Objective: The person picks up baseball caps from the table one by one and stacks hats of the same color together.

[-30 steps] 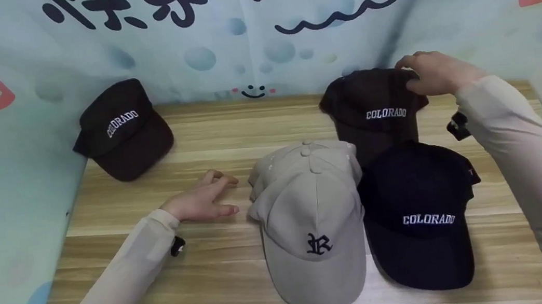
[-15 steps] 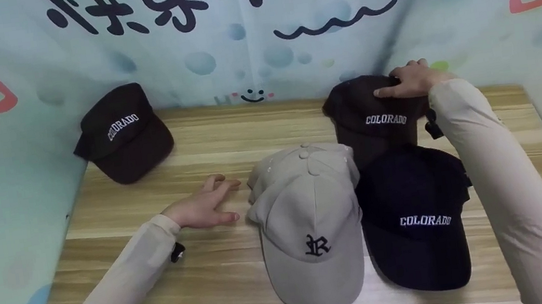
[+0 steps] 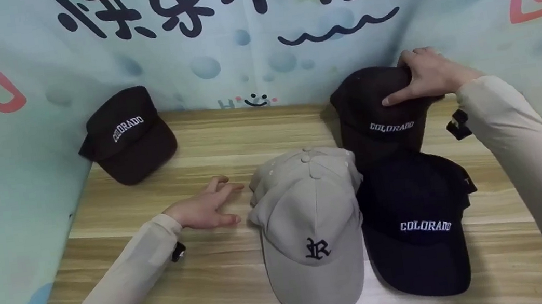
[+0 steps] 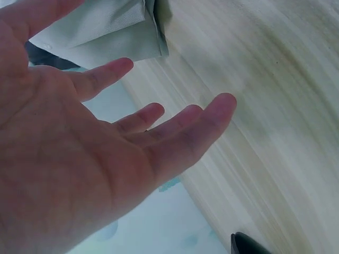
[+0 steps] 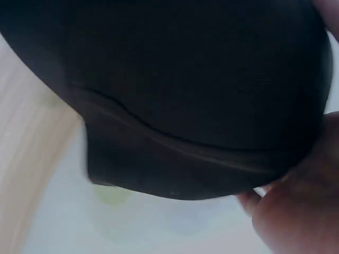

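Observation:
My right hand (image 3: 431,73) grips a dark brown COLORADO baseball cap (image 3: 373,94) at the back right, thumb over the front of its crown and fingers behind. In the right wrist view the cap (image 5: 180,95) fills much of the frame, with part of the hand (image 5: 304,201) at its edge. The cap's brim tip is hidden behind a navy COLORADO cap (image 3: 412,191). My left hand (image 3: 202,208) hovers with fingers spread, just left of nested grey-beige caps (image 3: 315,209), the front one bearing a black letter. It holds nothing in the left wrist view, the palm (image 4: 69,143) facing the camera.
Another dark brown COLORADO cap (image 3: 130,134) sits at the back left of the wooden table (image 3: 206,296). A printed light-blue cloth (image 3: 174,55) hangs along the back and sides, close behind the right hand.
My right hand has taken hold of the brown cap's crown, its thumb now over the front. The crown stands fuller and higher. My left hand stays about where it was.

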The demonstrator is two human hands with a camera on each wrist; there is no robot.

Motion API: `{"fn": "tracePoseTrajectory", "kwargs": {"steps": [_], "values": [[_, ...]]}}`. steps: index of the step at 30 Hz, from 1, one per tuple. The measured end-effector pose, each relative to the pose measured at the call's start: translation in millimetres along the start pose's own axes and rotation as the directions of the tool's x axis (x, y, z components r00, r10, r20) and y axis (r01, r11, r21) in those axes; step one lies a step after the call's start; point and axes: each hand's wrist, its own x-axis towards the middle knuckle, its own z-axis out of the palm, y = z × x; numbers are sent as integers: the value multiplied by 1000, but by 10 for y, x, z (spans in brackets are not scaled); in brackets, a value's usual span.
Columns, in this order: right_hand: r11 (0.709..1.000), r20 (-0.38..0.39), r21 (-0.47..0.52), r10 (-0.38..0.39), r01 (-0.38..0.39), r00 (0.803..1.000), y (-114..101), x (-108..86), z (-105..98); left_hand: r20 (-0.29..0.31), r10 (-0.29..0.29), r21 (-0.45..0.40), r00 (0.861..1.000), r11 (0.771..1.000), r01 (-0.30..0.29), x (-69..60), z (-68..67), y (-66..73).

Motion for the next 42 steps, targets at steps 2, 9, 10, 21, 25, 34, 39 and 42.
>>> {"fn": "tracePoseTrajectory", "kwargs": {"steps": [2, 9, 10, 21, 25, 34, 39, 42], "values": [[999, -19, 47, -20, 21, 1000, -58, -49, -25, 8, 4, 8, 1000, 1000, -4, 4, -7, 0], [995, -155, 23, -91, 95, 984, -319, -159, -131, 23, 16, 6, 1000, 1000, -16, -22, -14, -15], [994, -173, 14, -106, 110, 979, -361, -170, -140, 22, 16, 3, 1000, 1000, -16, -28, -18, -23], [947, -304, -50, -316, 317, 898, -885, -283, -261, -20, 30, -45, 999, 999, -30, -129, -74, -106], [906, -342, -63, -413, 418, 844, -1076, -313, -309, -37, 34, -45, 999, 998, -35, -186, -113, -140], [869, -430, -126, -483, 479, 763, -1624, -263, -301, -83, 41, -51, 996, 998, -45, -354, -269, -208], [824, -440, -79, -534, 561, 722, -1993, -145, -213, -152, 8, -20, 988, 1000, -12, -476, -368, -319], [789, -432, -38, -566, 613, 702, -2197, -86, -131, -201, -4, 13, 980, 1000, 7, -537, -432, -425]]}}
